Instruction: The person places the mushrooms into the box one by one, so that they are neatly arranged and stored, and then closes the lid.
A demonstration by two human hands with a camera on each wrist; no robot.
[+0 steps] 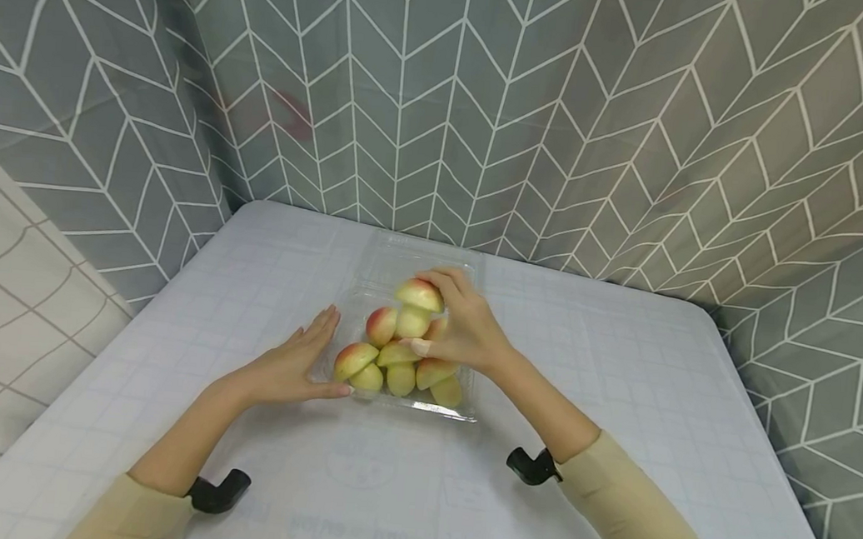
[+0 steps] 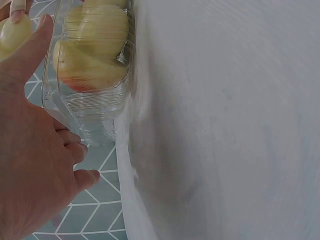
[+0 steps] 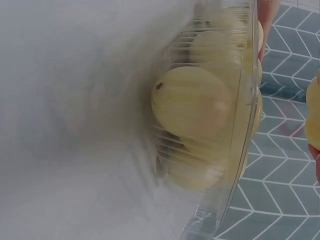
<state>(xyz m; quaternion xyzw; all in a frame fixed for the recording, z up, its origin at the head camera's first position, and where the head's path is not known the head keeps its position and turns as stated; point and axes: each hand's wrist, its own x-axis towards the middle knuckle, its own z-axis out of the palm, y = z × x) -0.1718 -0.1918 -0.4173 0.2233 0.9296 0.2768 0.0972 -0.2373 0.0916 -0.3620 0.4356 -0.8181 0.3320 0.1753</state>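
Nearest the person, I saw the white tablecloth [image 1: 359,486] run up to a clear plastic box [image 1: 459,413]. The left hand [image 1: 291,368] lay at its nine o'clock, fingers outstretched rather than gripping. Along the box's six o'clock side sat three yellow mushroom-shaped pieces [image 1: 400,378]. Farther in, over the box, the right hand [image 1: 467,320], its forearm at four o'clock, pinched a red-topped mushroom [image 1: 414,322]. The open lid [image 1: 417,258] lay at twelve o'clock, before a grey chevron-patterned curtain [image 1: 412,118].
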